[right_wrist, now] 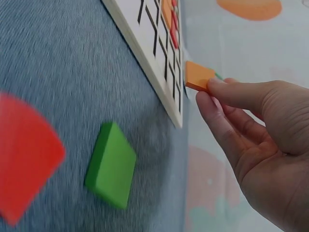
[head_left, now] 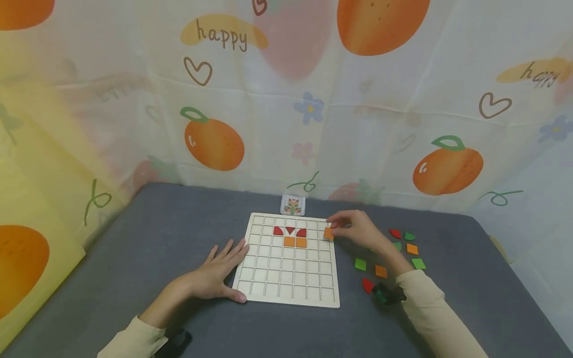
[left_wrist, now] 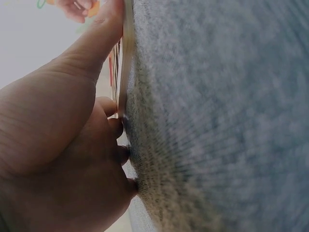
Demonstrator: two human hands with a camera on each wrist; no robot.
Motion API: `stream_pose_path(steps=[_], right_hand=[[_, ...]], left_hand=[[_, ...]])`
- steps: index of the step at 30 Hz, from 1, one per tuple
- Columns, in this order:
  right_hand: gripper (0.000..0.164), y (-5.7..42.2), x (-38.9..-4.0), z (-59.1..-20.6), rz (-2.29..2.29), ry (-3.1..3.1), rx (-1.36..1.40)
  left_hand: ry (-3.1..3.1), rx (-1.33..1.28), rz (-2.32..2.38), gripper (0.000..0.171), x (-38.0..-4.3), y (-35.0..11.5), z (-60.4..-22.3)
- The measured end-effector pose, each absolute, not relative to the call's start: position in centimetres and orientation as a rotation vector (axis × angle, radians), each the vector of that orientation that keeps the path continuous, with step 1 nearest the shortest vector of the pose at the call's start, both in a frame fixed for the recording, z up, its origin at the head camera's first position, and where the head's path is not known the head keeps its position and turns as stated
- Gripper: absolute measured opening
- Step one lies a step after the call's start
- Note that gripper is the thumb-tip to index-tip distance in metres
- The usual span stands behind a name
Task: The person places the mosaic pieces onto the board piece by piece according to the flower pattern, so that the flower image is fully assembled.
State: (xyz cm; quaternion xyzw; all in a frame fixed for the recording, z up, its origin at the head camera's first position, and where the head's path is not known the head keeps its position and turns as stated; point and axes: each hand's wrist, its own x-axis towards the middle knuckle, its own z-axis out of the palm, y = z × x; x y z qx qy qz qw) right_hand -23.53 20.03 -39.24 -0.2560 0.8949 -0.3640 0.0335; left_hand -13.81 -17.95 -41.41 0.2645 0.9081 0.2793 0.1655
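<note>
As right fingers [right_wrist: 236, 94] pinch orange tile [right_wrist: 198, 76], left fingers [head_left: 239, 255] splayed, grey tabletop [head_left: 147, 238], printed backdrop [head_left: 277, 119]

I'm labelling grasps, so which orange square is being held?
The orange square pinched by the right hand, raised near the board's right edge; the others in view lie on the board or table.

A table with a dark grey, fabric-textured top [head_left: 147, 233] is seen. Close to its far edge, near the middle, a small white card with a coloured printed pattern [head_left: 293, 205] is placed. Nearer than the card, a flat off-white board marked with a grid [head_left: 286, 276] is laid. Towards the right edge, loose flat pieces are scattered: orange squares [head_left: 381, 271], bright green squares [head_left: 360, 264], red round-edged pieces [head_left: 367, 285] and a darker green round-edged piece [head_left: 409, 236].
</note>
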Motion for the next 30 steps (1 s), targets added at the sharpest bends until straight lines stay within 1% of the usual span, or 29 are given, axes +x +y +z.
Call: stream_pose_path(steps=[4, 18, 30], right_hand=[[0.028, 18.8, -23.6, -39.3, -1.116, 2.741, -0.824], [0.026, 15.5, -23.6, -40.1, -1.193, 2.677, -0.789], [0.024, 12.8, -23.7, -40.5, -1.248, 2.592, -0.894]], left_hand=[[2.589, 0.756, 0.788, 0.115, -13.8, -18.0, -41.4], [2.587, 0.746, 0.767, 0.116, -13.9, -18.0, -41.5], [2.582, 0.748, 0.781, 0.115, -13.9, -17.9, -41.4]])
